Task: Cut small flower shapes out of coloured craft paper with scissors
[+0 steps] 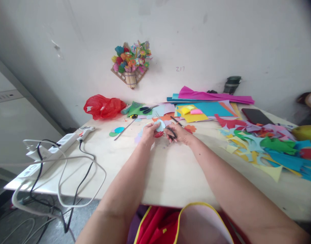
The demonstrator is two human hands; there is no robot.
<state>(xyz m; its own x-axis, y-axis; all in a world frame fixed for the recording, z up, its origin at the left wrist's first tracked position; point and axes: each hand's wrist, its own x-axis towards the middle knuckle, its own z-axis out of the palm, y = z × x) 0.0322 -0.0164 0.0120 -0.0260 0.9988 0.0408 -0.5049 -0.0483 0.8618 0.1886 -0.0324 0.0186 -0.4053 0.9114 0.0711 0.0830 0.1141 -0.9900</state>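
Observation:
Near the middle of the table, my left hand point(150, 132) pinches a light blue paper piece point(160, 125) with a rounded, scalloped edge. Close beside it, my right hand point(179, 133) is wrapped round the dark handles of a pair of scissors point(172, 134). The blades point away from me, partly hidden behind the paper, so I cannot tell if they touch it. An orange paper flower point(190, 128) lies just right of my right hand. Under and behind my hands are more cut paper pieces in orange, lilac and red. Blue and green paper circles point(119, 129) lie to the left.
Colourful paper scraps point(262, 145) are heaped at the right, near a dark phone point(257, 116). Paper sheets point(211, 109) and a red plastic bag point(103, 106) lie along the back. A power strip point(50, 154) with loose cables runs down the left edge. Another pair of scissors point(146, 109) lies behind.

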